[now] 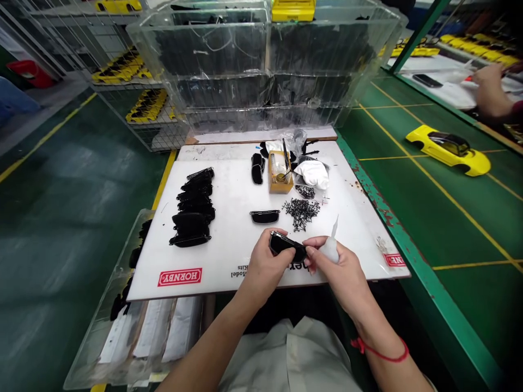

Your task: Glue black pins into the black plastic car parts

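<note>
Over the front of the white board, my left hand (267,261) grips a glossy black plastic part (286,246) by its left end, thumb on its face. My right hand (341,275) has a small white squeeze bottle with a thin nozzle (332,245) tucked in it, nozzle up. Its fingertips meet the right end of the black part; whether they pinch something small there I cannot tell. Just beyond lies a similar black part (265,216). A pile of small black pieces (302,212) is spread to the right of it.
A stack of black parts (193,209) lies on the left of the white board (232,190). Farther back stand a small yellow box (280,187) and a white bag (314,174). Clear plastic bins (212,60) rise behind. At right, a yellow car body (449,149) and another person's hand (490,87) show.
</note>
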A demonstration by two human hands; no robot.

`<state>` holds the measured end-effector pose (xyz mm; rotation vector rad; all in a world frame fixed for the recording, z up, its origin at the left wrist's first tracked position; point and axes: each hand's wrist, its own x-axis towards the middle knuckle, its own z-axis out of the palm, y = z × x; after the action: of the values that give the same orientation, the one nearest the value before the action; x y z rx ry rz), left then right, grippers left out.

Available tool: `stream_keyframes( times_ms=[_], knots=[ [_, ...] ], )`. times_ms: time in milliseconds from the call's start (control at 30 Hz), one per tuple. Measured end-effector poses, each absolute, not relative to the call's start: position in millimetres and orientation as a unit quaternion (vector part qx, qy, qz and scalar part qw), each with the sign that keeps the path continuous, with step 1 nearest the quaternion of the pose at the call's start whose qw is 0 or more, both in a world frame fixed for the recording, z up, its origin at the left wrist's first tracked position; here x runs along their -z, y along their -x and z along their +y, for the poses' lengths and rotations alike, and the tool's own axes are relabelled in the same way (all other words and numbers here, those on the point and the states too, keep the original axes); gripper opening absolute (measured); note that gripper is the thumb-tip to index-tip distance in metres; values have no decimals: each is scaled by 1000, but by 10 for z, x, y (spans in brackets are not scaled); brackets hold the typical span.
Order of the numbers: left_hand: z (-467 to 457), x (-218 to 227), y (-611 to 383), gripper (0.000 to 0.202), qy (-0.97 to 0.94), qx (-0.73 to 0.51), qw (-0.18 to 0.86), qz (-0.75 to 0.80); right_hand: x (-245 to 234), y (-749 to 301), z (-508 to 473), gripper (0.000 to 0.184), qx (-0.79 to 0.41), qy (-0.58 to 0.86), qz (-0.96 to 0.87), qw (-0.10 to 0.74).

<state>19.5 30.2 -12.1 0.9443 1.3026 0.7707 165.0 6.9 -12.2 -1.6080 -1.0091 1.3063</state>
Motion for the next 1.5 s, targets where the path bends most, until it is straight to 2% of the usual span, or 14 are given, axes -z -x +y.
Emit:
stream_keyframes(
  times_ms=[433,1067,1267,1500],
  knots=[
    [305,47,-217,25,-423,-332,622,569,60,-1687,0,23,-477,659,-453,364],
    [277,58,-225,28,-444,-331,625,550,-67,-1677,-16,24,-402,693,-509,316],
    [266,50,-212,30,-438,-331,636,542,-52,-1697,-8,25,-457,691,-459,321],
    [251,26,-206,30,-439,-333,656,515,-13,-1752,12,28,-640,592,-311,378]
  ],
)
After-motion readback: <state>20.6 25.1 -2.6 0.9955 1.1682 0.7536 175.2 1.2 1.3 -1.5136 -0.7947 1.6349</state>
